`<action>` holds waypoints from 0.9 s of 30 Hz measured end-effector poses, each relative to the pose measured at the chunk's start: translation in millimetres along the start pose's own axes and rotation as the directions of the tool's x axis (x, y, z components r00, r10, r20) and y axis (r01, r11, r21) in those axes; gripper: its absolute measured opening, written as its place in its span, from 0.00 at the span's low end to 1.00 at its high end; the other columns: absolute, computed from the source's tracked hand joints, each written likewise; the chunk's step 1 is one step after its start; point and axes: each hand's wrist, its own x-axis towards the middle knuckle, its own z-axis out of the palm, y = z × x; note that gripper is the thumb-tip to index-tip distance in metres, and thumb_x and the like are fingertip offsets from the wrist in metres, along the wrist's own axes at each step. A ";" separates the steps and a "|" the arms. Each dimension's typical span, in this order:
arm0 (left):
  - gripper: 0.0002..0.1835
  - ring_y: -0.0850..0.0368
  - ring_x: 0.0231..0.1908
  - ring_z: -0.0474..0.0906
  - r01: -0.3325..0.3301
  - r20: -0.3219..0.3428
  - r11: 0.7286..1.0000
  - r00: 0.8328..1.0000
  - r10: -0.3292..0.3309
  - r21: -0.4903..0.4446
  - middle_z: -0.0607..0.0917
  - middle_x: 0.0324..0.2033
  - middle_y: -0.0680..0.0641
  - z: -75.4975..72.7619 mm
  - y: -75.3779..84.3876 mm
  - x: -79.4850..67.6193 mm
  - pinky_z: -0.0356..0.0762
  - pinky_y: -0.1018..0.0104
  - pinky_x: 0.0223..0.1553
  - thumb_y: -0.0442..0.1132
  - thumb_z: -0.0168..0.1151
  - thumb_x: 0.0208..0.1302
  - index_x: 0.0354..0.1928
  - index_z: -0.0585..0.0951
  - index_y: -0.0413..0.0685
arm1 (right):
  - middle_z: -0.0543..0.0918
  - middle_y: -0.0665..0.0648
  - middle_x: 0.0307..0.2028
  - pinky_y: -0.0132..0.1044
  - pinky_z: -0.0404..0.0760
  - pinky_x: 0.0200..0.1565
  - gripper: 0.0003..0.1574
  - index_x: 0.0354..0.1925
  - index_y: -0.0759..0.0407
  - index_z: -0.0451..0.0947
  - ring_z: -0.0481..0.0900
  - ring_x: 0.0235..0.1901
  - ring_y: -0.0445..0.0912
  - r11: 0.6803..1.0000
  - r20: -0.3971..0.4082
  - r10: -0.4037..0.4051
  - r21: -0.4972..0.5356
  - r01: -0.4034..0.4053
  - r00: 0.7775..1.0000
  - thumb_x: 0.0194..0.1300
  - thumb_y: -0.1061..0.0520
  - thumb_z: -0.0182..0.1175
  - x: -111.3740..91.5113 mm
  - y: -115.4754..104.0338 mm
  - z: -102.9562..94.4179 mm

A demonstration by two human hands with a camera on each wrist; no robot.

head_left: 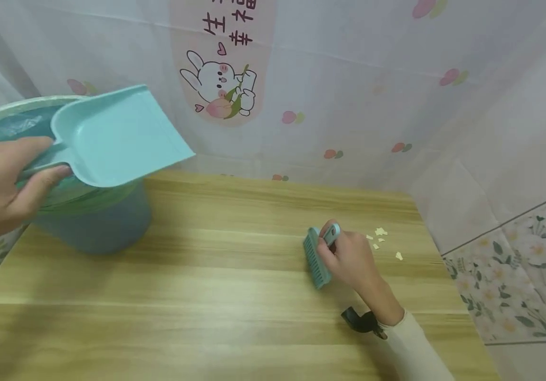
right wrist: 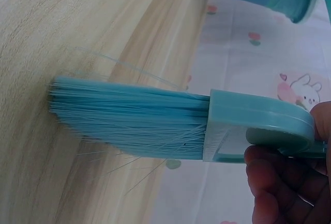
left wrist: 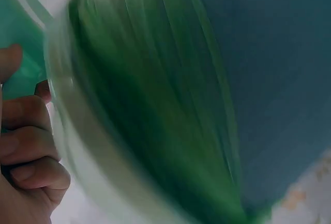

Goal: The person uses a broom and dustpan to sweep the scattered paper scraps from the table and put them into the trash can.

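My left hand (head_left: pixel 13 182) grips the handle of a light teal dustpan (head_left: pixel 116 137), holding it over the rim of a blue bin (head_left: pixel 106 227) at the left. The pan's wide flat edge points right, and its visible surface is bare. In the left wrist view, curled fingers (left wrist: pixel 31 146) show beside the bin's lined rim. My right hand (head_left: pixel 349 256) holds a teal hand brush (head_left: pixel 317 259) by its handle, low over the wooden table. In the right wrist view the brush's bristles (right wrist: pixel 129 118) reach down to the wood grain. Several pale scraps (head_left: pixel 380 232) lie just right of this hand.
A green bag liner (head_left: pixel 87 198) folds over the bin's rim. Behind the wooden table (head_left: pixel 216 296) hangs a white curtain (head_left: pixel 349 79) with a printed rabbit. A flower-patterned tile wall (head_left: pixel 530 275) runs along the right side.
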 end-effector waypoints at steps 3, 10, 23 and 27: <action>0.42 0.39 0.12 0.76 -0.168 -0.020 0.984 0.985 0.169 0.061 0.87 0.27 0.32 1.6 35.0 13.6 0.66 0.46 0.12 0.67 0.37 0.87 0.50 0.81 0.30 | 0.69 0.41 0.15 0.28 0.60 0.16 0.01 0.34 0.59 0.75 0.60 0.15 0.30 1.000 0.011 0.011 -0.004 -0.011 1.000 0.65 0.62 0.58 -0.9 0.0 -1.3; 0.36 0.47 0.12 0.76 -0.292 -0.031 0.954 0.956 0.291 -0.072 0.86 0.23 0.43 32.5 86.6 25.7 0.69 0.49 0.11 0.63 0.39 0.89 0.47 0.83 0.36 | 0.70 0.42 0.15 0.29 0.61 0.16 0.01 0.35 0.60 0.75 0.62 0.14 0.31 0.999 0.017 0.032 -0.007 -0.032 0.999 0.65 0.62 0.59 -2.6 -0.4 -3.6; 0.31 0.58 0.20 0.71 -0.287 0.170 0.917 0.924 0.341 -0.277 0.79 0.25 0.51 118.4 136.0 10.7 0.68 0.66 0.19 0.60 0.41 0.90 0.51 0.84 0.41 | 0.70 0.42 0.15 0.29 0.61 0.16 0.01 0.34 0.59 0.75 0.62 0.14 0.31 0.999 0.010 0.043 -0.005 -0.043 0.999 0.64 0.62 0.59 -3.2 0.4 -4.5; 0.18 0.57 0.22 0.73 -0.285 0.260 0.918 0.898 0.356 -0.275 0.81 0.27 0.51 141.8 146.6 3.9 0.72 0.64 0.22 0.52 0.64 0.80 0.51 0.83 0.42 | 0.70 0.41 0.15 0.29 0.61 0.16 0.02 0.34 0.59 0.75 0.61 0.14 0.31 0.999 0.016 0.046 -0.005 -0.046 0.999 0.65 0.62 0.59 -3.9 0.7 -4.5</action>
